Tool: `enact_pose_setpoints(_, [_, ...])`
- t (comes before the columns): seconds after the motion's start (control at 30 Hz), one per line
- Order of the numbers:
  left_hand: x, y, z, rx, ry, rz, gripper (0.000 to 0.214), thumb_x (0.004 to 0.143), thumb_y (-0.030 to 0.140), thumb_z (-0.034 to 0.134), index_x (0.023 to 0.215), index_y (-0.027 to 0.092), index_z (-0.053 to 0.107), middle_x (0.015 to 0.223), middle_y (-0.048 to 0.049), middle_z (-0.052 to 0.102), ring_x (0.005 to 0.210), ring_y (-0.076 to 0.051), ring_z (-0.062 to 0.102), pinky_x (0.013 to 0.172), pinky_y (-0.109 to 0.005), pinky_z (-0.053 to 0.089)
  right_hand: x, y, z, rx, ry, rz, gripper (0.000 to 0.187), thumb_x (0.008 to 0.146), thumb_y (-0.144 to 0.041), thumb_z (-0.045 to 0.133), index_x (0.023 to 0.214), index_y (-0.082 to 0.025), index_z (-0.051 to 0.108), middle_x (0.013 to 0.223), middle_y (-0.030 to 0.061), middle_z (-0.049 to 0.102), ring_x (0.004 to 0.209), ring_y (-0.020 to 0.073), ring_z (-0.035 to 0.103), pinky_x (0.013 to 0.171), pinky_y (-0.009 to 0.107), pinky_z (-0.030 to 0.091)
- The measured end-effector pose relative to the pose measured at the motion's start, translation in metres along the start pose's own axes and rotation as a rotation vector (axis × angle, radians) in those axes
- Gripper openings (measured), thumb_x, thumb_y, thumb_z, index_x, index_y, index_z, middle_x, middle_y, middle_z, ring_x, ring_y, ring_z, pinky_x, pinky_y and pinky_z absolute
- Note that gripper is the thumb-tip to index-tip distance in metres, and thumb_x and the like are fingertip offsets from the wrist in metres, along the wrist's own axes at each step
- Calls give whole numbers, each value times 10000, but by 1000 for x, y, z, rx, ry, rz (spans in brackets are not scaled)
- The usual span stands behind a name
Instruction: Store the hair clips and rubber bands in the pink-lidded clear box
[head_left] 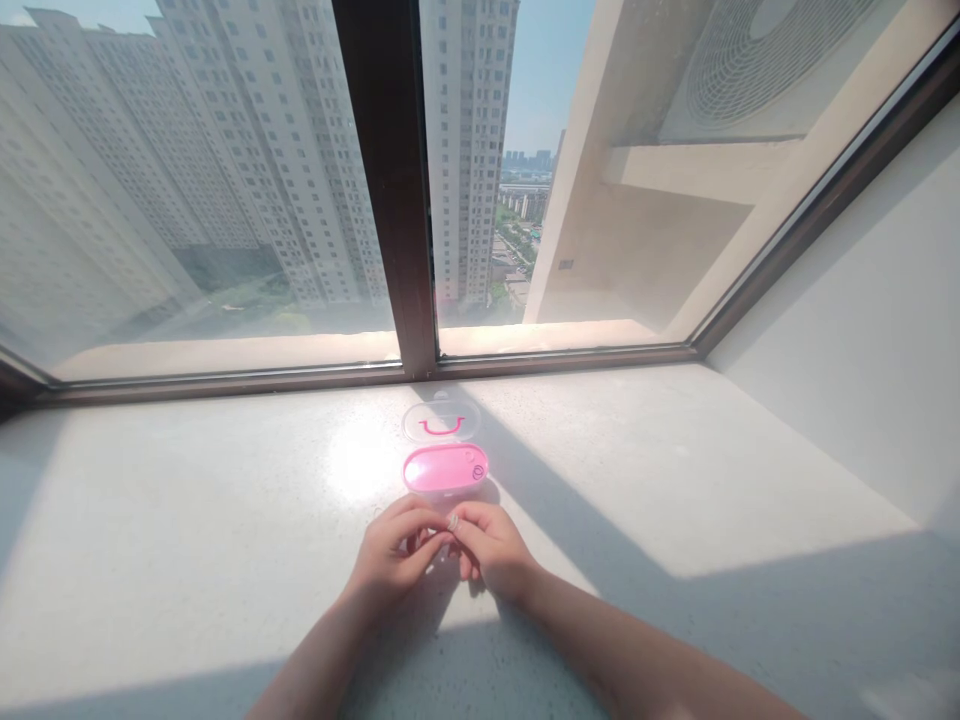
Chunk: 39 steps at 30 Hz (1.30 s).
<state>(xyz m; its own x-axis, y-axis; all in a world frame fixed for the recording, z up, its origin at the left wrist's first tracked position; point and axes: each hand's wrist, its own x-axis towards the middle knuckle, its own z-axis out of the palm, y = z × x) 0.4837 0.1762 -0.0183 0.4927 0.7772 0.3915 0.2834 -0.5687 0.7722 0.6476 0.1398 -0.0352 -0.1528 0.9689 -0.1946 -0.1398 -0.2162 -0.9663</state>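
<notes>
A small oval pink box (442,468) lies open on the white sill just beyond my hands. Its clear lid (411,425), with a pink handle (442,430), is folded back toward the window. Inside the box, at its right end, is a small dark coiled thing (478,472). My left hand (394,550) and my right hand (499,550) meet at the fingertips in front of the box, both pinched closed. A tiny pale spot (453,522) shows where they touch; whether it is a small object or a fingernail I cannot tell.
The white speckled sill (187,540) spreads out around my hands, with bright sun glare left of the box. A dark window frame (416,340) borders the far edge. On the right rises a white wall (847,330). Tall buildings stand outside.
</notes>
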Motion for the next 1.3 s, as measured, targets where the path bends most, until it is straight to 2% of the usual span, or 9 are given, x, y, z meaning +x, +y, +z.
enact_pose_setpoints(0.13, [0, 2, 1, 2, 9, 7, 129, 848, 155, 600, 805, 169, 720, 724, -31, 620, 576, -104, 532, 520, -200, 438, 1, 3, 0, 19, 2, -9, 334, 840, -449, 572, 743, -131, 615, 526, -20, 555, 363, 56, 438, 358, 167, 299])
enact_pose_setpoints(0.33, [0, 6, 1, 3, 15, 8, 150, 829, 133, 576, 747, 161, 698, 694, -28, 603, 575, -110, 534, 524, -205, 441, -1, 2, 0, 8, -14, -20, 307, 856, -398, 549, 713, -133, 610, 441, -43, 490, 348, 62, 420, 355, 166, 299])
enact_pose_setpoints(0.43, [1, 9, 2, 23, 20, -10, 160, 815, 128, 567, 685, 158, 656, 672, -27, 598, 571, -114, 524, 520, -209, 434, -2, -1, 1, 20, 6, -32, 271, 841, -369, 564, 712, -134, 602, 490, -37, 516, 358, 57, 432, 355, 165, 301])
enact_pose_setpoints(0.53, [1, 9, 1, 51, 21, -43, 155, 810, 132, 552, 675, 158, 625, 670, -27, 591, 559, -114, 510, 503, -209, 418, -3, 0, 1, 73, 44, -35, 195, 812, -331, 593, 816, -138, 621, 604, -27, 569, 380, 54, 463, 354, 162, 303])
enact_pose_setpoints(0.63, [0, 9, 1, 97, 13, -54, 152, 810, 136, 546, 685, 159, 627, 662, -20, 576, 545, -109, 490, 495, -208, 402, -3, 3, 2, 116, 50, -58, 196, 807, -305, 600, 918, -147, 631, 652, -25, 593, 393, 50, 472, 368, 162, 313])
enact_pose_setpoints(0.83, [-3, 11, 1, 186, -7, -20, 163, 811, 130, 551, 680, 168, 641, 635, -2, 545, 548, -103, 478, 514, -206, 392, -3, 0, 3, 100, 34, -42, 230, 761, -345, 663, 852, -138, 616, 611, -33, 574, 392, 53, 466, 374, 169, 329])
enact_pose_setpoints(1.03, [-2, 11, 0, 144, -7, -7, 165, 841, 151, 560, 756, 179, 698, 672, -19, 606, 532, -98, 491, 499, -203, 405, -3, -3, 3, 98, 40, -14, 281, 762, -411, 658, 831, -145, 601, 575, -37, 563, 381, 61, 454, 363, 176, 336])
enact_pose_setpoints(1.2, [-2, 15, -1, 105, 31, -19, 155, 837, 135, 563, 738, 171, 676, 689, -27, 611, 552, -108, 509, 504, -213, 413, -1, -1, 1, 99, 25, -46, 263, 796, -394, 619, 869, -142, 623, 580, -33, 570, 382, 60, 454, 373, 173, 326])
enact_pose_setpoints(1.3, [-1, 25, -11, 99, 102, -45, 144, 858, 156, 570, 730, 171, 635, 703, -23, 596, 595, -118, 519, 539, -226, 423, -2, -2, 2, 67, 27, -57, 230, 817, -362, 581, 845, -139, 631, 577, -27, 569, 385, 58, 447, 381, 172, 304])
